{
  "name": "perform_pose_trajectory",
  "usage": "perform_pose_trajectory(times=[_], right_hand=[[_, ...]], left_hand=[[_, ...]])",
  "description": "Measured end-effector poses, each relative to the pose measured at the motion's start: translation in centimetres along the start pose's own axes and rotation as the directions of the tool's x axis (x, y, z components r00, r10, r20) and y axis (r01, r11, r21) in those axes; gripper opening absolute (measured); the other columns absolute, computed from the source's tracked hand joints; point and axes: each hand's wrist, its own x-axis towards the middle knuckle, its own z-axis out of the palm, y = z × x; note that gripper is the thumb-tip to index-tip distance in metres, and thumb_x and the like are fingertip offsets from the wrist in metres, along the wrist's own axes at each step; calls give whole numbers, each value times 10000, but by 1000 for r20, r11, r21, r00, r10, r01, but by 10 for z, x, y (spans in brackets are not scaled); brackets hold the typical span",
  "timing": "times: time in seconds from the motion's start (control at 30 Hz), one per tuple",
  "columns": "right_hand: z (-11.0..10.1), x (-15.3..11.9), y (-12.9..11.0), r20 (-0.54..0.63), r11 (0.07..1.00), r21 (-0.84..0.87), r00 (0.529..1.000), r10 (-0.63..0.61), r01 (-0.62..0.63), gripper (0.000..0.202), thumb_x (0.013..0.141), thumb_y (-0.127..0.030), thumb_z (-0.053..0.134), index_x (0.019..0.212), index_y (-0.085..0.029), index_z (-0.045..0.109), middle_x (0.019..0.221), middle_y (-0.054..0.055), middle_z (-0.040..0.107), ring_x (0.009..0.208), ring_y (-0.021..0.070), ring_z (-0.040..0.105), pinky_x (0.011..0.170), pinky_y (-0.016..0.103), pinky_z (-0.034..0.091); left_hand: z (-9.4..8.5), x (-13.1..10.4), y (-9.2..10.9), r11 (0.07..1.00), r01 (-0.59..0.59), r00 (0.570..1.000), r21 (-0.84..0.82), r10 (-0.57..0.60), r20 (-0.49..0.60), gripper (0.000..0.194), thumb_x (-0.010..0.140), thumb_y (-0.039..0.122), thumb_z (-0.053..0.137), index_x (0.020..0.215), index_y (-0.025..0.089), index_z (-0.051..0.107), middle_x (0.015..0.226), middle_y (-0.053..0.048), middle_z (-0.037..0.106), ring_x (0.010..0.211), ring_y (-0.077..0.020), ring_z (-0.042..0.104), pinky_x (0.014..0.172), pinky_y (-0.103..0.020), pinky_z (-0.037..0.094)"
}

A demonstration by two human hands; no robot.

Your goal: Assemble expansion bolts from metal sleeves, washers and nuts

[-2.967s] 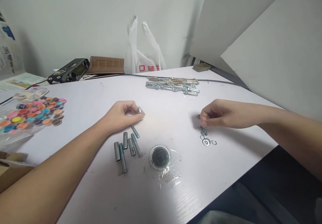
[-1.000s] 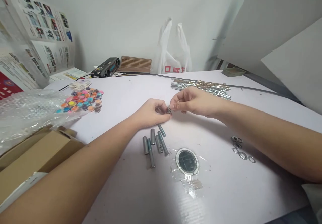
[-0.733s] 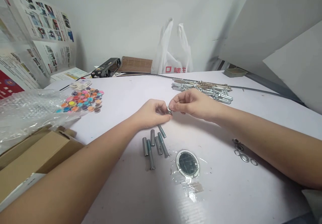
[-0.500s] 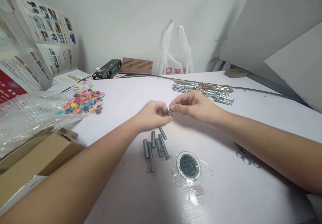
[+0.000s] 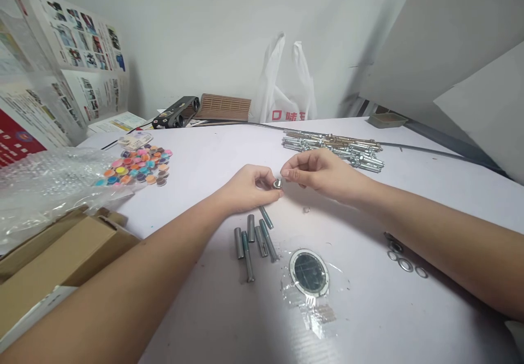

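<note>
My left hand (image 5: 256, 188) is closed, thumb and index finger pinching a small silver metal nut (image 5: 278, 183) whose round opening faces up. Just to its right, my right hand (image 5: 313, 168) has its thumb and index fingertips together beside the nut; anything between them is hidden. A small, blurred metal ring (image 5: 306, 209) shows below the right hand. Under the left hand the threaded end of a bolt (image 5: 266, 217) sticks out. Nearer me lie metal sleeves (image 5: 238, 243) and bolts with flared ends (image 5: 248, 257).
Washers (image 5: 405, 264) lie by my right forearm. A round dark disc (image 5: 309, 272) is taped to the table. Behind my hands is a pile of bolts (image 5: 335, 147). Coloured discs (image 5: 135, 166), plastic wrap (image 5: 53, 184) and a cardboard box (image 5: 73, 266) occupy the left; a white bag (image 5: 286, 88) stands behind.
My right fingertips have moved slightly right, off the nut, which shows more fully now. A small ring has appeared below the right hand. The left hand keeps its grip.
</note>
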Motion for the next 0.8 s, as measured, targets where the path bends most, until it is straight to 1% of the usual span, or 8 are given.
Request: perform_pose_trajectory(times=[0.07,0.17,0.23,0.33,0.43,0.5,0.63,0.8], right_hand=[[-11,-3,-2,93,994,-108,995,44,-34,304,804,-462,643,924,-188,696,804,31,679,661,134,535,608,285,387],[-31,-14,-4,286,929,-360,937,202,-90,363,783,-510,650,1006,-226,683,765,21,678,641,158,555,571,291,384],[-42,-24,-4,304,852,-512,904,301,-111,357,769,-504,657,1011,-242,677,753,21,673,627,171,560,547,295,381],[-47,-34,-2,284,752,-650,885,369,-105,236,766,-435,642,906,-248,674,759,24,653,594,164,537,509,293,357],[-46,-36,1,281,704,-701,864,419,-114,155,770,-383,613,812,-242,662,762,28,637,529,135,501,467,284,318],[-45,-35,3,281,697,-707,858,430,-118,140,772,-369,601,779,-241,658,753,27,629,503,123,484,453,280,300],[-45,-31,7,335,732,-680,868,367,-47,148,795,-370,576,739,-244,628,709,9,594,551,131,469,490,287,320],[-41,-29,7,338,759,-650,877,343,-47,144,793,-377,588,761,-240,616,699,-3,578,573,133,456,519,294,322]], left_hand=[[0,0,-1,1000,9,1000,-7,-9,2,186,709,291,717,711,156,589,710,-17,618,631,-119,558,586,-254,444],[1,0,-1,999,31,999,-18,-31,8,203,718,310,721,717,158,585,753,-37,651,660,-133,587,613,-269,460],[1,0,-1,999,47,999,-22,-47,12,211,718,315,724,714,159,582,790,-51,673,695,-148,612,646,-281,475],[0,0,0,998,56,998,-7,-55,37,201,721,316,724,725,158,600,825,-60,695,747,-167,638,700,-298,490],[-2,1,-2,999,29,996,34,-32,85,174,733,309,715,769,154,646,855,-62,711,803,-181,655,758,-308,498],[-2,2,-3,998,16,994,54,-22,103,173,739,309,712,797,153,666,867,-62,718,825,-186,662,775,-309,499],[-3,2,-4,998,14,994,64,-21,109,174,747,316,708,803,156,669,876,-59,722,831,-185,665,774,-305,500],[-3,2,-5,998,-6,994,68,-2,113,166,757,325,696,779,165,652,870,-53,719,828,-184,661,769,-308,495]])
